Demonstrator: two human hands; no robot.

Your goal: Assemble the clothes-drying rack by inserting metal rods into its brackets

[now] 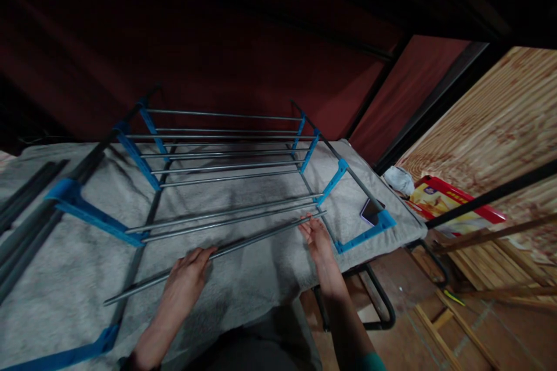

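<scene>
A loose grey metal tube [256, 237] slants across the front of a part-built rack of metal tubes and blue plastic brackets. My left hand [190, 271] is wrapped over the tube left of its middle. Near the tube's right end my right hand [317, 236] grips it with the fingers. The tube's left end lies over a dark rack rail, and its right end points toward the blue bracket [332, 182]. Closest to my right hand is another blue bracket [363, 237], with no cross tube in it. On the left, a blue bracket [96, 217] carries two cross tubes.
The rack lies on a bed with a grey blanket [243, 278]. A phone [371, 211] rests inside the rack's right side. Loose dark tubes [26, 191] lie at far left. A red and yellow box [452, 203] stands beyond the bed, near wooden frames [452, 330] on the floor.
</scene>
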